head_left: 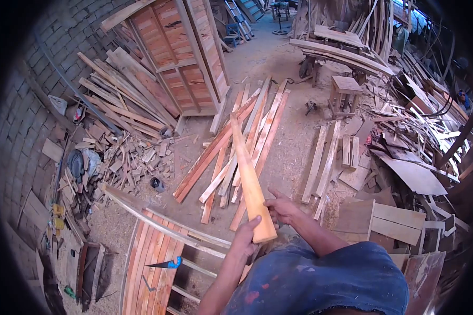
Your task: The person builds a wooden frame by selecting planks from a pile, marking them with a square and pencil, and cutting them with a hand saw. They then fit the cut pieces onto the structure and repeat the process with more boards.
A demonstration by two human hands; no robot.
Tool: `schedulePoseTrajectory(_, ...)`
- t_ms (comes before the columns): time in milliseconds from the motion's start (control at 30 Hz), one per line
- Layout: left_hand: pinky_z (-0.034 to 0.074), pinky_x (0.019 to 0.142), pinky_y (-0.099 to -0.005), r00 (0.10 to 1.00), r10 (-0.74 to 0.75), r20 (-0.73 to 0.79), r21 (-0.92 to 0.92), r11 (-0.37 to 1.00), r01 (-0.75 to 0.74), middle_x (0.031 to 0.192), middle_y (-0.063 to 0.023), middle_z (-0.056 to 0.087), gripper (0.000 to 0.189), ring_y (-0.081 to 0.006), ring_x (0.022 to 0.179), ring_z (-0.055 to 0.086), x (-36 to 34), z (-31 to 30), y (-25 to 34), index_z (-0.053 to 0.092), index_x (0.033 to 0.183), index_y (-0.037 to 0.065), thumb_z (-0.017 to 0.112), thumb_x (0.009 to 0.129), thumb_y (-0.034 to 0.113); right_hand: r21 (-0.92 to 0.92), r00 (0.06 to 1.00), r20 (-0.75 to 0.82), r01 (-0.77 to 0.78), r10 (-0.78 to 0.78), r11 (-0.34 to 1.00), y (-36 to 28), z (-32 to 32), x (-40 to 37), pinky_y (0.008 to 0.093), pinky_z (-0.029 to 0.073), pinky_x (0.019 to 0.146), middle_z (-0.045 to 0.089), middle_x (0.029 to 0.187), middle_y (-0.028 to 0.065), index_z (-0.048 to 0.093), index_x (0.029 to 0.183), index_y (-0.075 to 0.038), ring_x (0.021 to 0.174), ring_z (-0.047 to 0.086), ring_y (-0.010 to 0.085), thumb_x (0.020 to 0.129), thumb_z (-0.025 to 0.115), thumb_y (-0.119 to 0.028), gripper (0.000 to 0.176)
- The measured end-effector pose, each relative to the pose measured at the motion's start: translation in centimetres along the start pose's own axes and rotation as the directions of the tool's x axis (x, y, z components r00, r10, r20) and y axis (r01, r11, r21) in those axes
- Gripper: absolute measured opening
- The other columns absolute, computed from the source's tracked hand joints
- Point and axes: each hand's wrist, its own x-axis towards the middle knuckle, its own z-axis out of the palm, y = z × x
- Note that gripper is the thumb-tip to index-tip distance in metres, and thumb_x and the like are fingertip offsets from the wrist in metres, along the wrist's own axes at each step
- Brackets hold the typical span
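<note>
While my left hand (243,240) is gripping the tapered wooden piece (248,176) near its wide end, thumb on top, my right hand (283,208) is sitting part-spread at its right edge; whether it is pinching, I cannot tell. The piece is pointing away from me, over loose planks (207,157).

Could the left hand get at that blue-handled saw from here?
Probably yes: the blue-handled saw lies uncovered on the reddish slats, with nothing plainly blocking the way. The left hand holds the tapered wooden piece, though, so it would likely have to let go first.
</note>
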Motion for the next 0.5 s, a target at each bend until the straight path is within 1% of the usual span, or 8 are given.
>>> schedulePoseTrajectory(33,0.060,0.096,-0.0445,0.999,-0.037,0.001,-0.011,0.999,0.037,0.129,-0.0245,0.067,0.056,-0.0360,0.112,0.071,0.1,-0.4,0.3,0.045,0.145,-0.006,0.059,0.105,0.030,0.027,0.998,0.053,-0.045,0.044,0.999,-0.2,-0.5,0.0,0.0404,0.062,0.081,0.067,0.120,0.0197,0.026,0.160,0.003,0.100,0.072,0.0283,0.096,0.064,0.001,0.075)
schedulePoseTrajectory(67,0.060,0.097,-0.0446,1.000,-0.017,0.005,-0.015,1.000,0.017,0.130,-0.0247,0.066,0.057,-0.0363,0.113,0.071,0.1,0.0,0.6,0.044,0.146,-0.007,0.058,0.105,0.030,0.052,0.991,0.107,-0.091,0.085,0.995,-0.5,-0.7,0.3,0.0415,0.063,0.082,0.068,0.120,0.0192,0.024,0.161,0.002,0.103,0.072,0.0287,0.097,0.065,0.000,0.076)
schedulePoseTrajectory(167,0.059,0.098,-0.0451,0.998,0.055,0.028,0.003,0.998,-0.055,0.132,-0.0254,0.066,0.058,-0.0370,0.114,0.070,0.6,1.9,2.2,0.043,0.147,-0.008,0.057,0.105,0.030,0.120,0.983,0.175,-0.074,0.053,0.990,-1.7,-1.3,1.9,0.0425,0.064,0.084,0.069,0.121,0.0183,0.032,0.157,-0.001,0.102,0.073,0.0301,0.101,0.061,-0.007,0.064)
schedulePoseTrajectory(267,0.059,0.098,-0.0453,0.993,0.106,0.044,0.057,0.992,-0.109,0.132,-0.0266,0.065,0.059,-0.0373,0.114,0.070,0.0,3.7,3.7,0.042,0.147,-0.010,0.058,0.104,0.029,0.065,0.976,0.210,-0.067,0.052,0.996,-4.5,-1.1,2.8,0.0439,0.062,0.091,0.070,0.122,0.0177,0.043,0.149,-0.002,0.104,0.073,0.0315,0.105,0.058,-0.017,0.049)
schedulePoseTrajectory(333,0.060,0.097,-0.0450,0.995,0.100,0.024,0.068,0.993,-0.101,0.131,-0.0282,0.065,0.059,-0.0371,0.114,0.070,-1.3,5.0,5.8,0.042,0.146,-0.011,0.059,0.104,0.027,0.093,0.987,0.145,-0.084,0.070,0.992,-5.6,-0.3,4.1,0.0448,0.060,0.096,0.068,0.125,0.0195,0.048,0.142,-0.002,0.109,0.071,0.0319,0.106,0.057,-0.021,0.042)
schedulePoseTrajectory(367,0.062,0.091,-0.0435,0.996,0.084,-0.043,0.058,0.995,-0.081,0.129,-0.0307,0.065,0.058,-0.0358,0.107,0.072,-2.7,6.0,6.7,0.044,0.144,-0.012,0.061,0.102,0.024,0.105,0.990,0.119,-0.092,0.079,0.990,-6.1,0.4,5.1,0.0452,0.059,0.098,0.067,0.127,0.0204,0.051,0.138,-0.001,0.111,0.070,0.0322,0.106,0.056,-0.023,0.039)
schedulePoseTrajectory(467,0.062,0.089,-0.0447,0.983,0.062,-0.171,0.201,0.979,-0.026,0.125,-0.0268,0.068,0.047,-0.0379,0.101,0.074,-7.0,6.8,9.5,0.045,0.142,-0.011,0.055,0.105,0.016,0.202,0.974,-0.002,-0.223,0.228,0.954,-5.1,0.4,11.6,0.0461,0.056,0.103,0.064,0.131,0.0233,0.053,0.132,0.000,0.116,0.066,0.0342,0.106,0.057,-0.025,0.036)
schedulePoseTrajectory(500,0.062,0.086,-0.0434,0.975,0.043,-0.216,0.228,0.974,0.008,0.123,-0.0279,0.068,0.053,-0.0354,0.098,0.075,-8.4,6.4,10.2,0.044,0.143,-0.010,0.059,0.102,0.019,0.236,0.963,0.068,-0.270,0.262,0.933,-3.0,-1.1,16.1,0.0477,0.057,0.103,0.060,0.135,0.0252,0.051,0.131,0.001,0.117,0.065,0.0368,0.105,0.059,-0.030,0.041)
